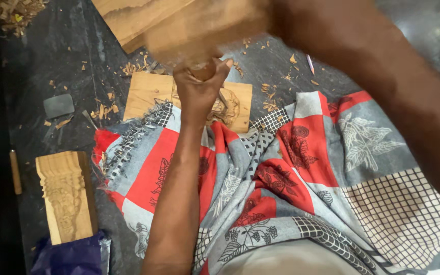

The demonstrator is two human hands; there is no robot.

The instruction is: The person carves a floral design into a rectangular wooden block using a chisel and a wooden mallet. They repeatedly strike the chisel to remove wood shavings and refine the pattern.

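While blurred mallet [204, 25] hovers, left hand [199, 86] clasps chisel [204, 71].

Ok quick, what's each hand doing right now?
Left hand: closed around a chisel handle, over the carved wooden panel.
Right hand: hidden behind a blurred wooden block; cannot tell.

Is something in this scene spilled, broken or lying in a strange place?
Wood chips lie scattered over the dark floor, mostly beyond the small carved panel where the left hand grips a chisel handle. A heap of shavings sits at the top left. Nothing looks broken. The blurred wooden block above is moving.
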